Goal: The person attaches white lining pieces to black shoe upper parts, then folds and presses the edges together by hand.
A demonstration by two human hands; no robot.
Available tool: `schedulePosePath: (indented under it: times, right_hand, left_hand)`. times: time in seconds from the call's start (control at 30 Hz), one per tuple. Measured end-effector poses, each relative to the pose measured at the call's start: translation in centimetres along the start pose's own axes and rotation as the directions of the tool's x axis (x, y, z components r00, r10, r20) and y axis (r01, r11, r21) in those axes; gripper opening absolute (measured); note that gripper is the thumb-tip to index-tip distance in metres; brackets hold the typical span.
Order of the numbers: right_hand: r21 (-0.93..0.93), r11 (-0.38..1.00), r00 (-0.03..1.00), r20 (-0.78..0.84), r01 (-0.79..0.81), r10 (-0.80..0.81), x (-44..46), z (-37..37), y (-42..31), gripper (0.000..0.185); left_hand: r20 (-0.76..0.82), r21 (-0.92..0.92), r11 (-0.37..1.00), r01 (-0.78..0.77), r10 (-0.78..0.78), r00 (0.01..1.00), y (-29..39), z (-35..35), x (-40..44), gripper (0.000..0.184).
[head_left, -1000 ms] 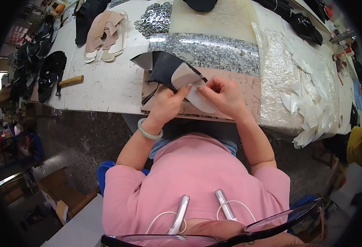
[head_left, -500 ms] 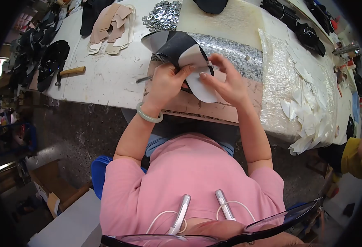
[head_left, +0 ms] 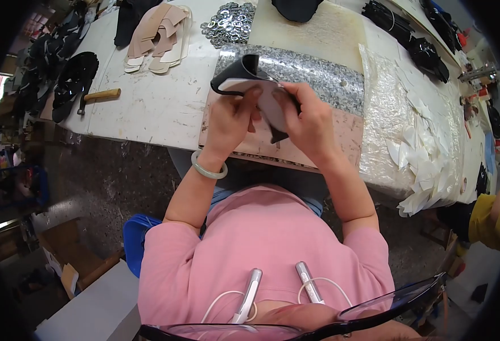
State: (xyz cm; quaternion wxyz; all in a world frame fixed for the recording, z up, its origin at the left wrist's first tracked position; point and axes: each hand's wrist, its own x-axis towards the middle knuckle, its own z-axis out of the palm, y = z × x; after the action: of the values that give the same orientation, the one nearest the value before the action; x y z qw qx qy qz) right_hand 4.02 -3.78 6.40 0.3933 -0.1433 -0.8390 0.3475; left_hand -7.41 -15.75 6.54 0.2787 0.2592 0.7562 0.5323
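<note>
Work in the head view was in two hands. The left hand [head_left: 228, 125] and the right hand [head_left: 311, 122] were mostly closed, pinching a bendy black-and-pale piece [head_left: 270, 105] over the pink board [head_left: 343, 133]. I could not tell if its low tip touched. Thumbs pressed the pale side, maybe because it curled so much. A wooden-handled tool [head_left: 103, 95] lay well left, likely out of the way. White scraps [head_left: 426, 154] sat right, perhaps for easy reaching.
</note>
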Motion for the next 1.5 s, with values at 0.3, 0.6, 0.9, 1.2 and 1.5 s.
schedulePosePath:
  times: [0.3, 0.6, 0.9, 1.2, 1.5]
  right_hand:
    - [-0.375, 0.789, 0.866, 0.091, 0.487, -0.491, 2.4, -2.1, 0.3, 0.020]
    - [-0.252, 0.941, 0.969, -0.045, 0.225, -0.244, 0.2, -1.6, 0.4, 0.057]
    - [-0.185, 0.957, 0.929, -0.258, 0.223, -0.267, 0.7, -3.5, -0.4, 0.053]
    - [0.073, 0.997, 0.987, -0.158, -0.027, 0.038, -0.7, -2.6, 0.2, 0.061]
    - [0.623, 0.768, 0.910, -0.220, -0.145, 0.351, 1.1, -6.9, 0.6, 0.057]
  left_hand:
    - [0.256, 0.494, 0.261, -0.830, 0.868, 0.425, 3.8, -1.7, 0.5, 0.054]
    - [-0.009, 0.443, 0.438, -0.782, 0.874, 0.485, 2.5, -1.3, 1.8, 0.066]
    - [-0.079, 0.411, 0.540, -0.734, 0.824, 0.562, -0.8, 2.0, 1.9, 0.065]
    - [-0.204, -0.096, 0.658, -0.747, 0.721, 0.662, 1.7, 1.5, 0.1, 0.061]
    - [0.237, -0.063, 0.886, -0.459, 0.460, 0.856, -0.2, 0.7, 0.3, 0.036]
